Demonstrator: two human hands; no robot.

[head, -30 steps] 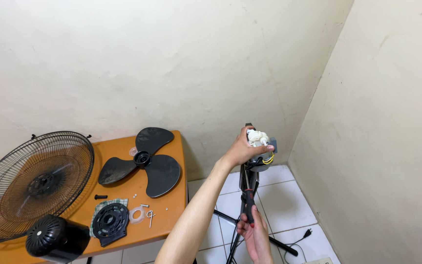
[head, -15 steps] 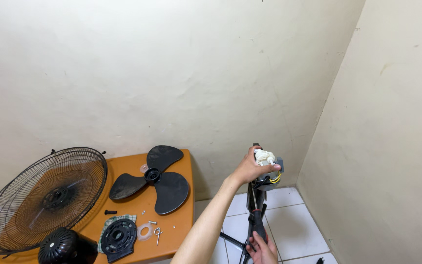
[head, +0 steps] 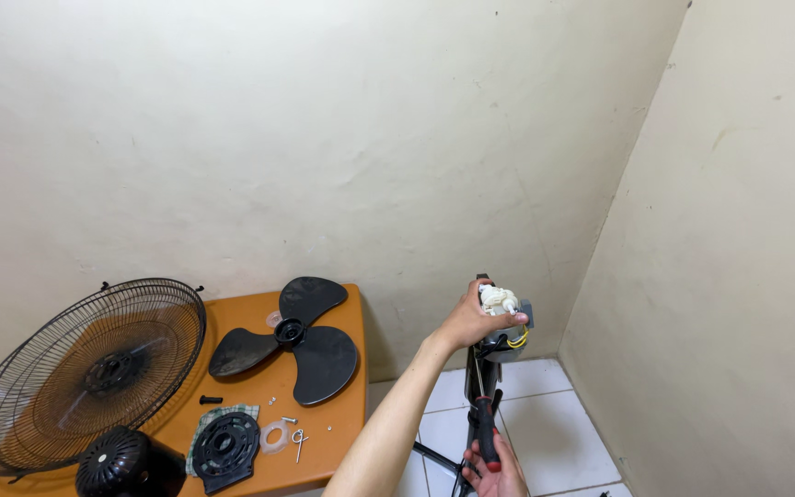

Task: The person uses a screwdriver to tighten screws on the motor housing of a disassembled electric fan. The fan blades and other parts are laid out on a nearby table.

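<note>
My left hand (head: 465, 322) reaches forward and grips the bare fan motor (head: 511, 322), a grey unit with a white top part and yellow wires, on top of a black fan stand (head: 485, 373). My right hand (head: 499, 474) is at the bottom edge, closed around the black-and-red handle of a screwdriver (head: 484, 431). The screwdriver points up along the stand toward the underside of the motor. Its tip is hidden behind the stand and motor.
An orange table (head: 347, 433) on the left holds a black three-blade fan propeller (head: 301, 345), a round wire grille (head: 85, 368), a black motor cover (head: 126, 465), a round black plate (head: 224, 446), a ring and loose screws (head: 287, 428). Beige walls meet in a corner; white floor tiles (head: 545, 433) lie below.
The view has tilted up and shifted, so the hands and the table sit lower and further right in frame. Both hands keep their holds on the motor and the screwdriver.
</note>
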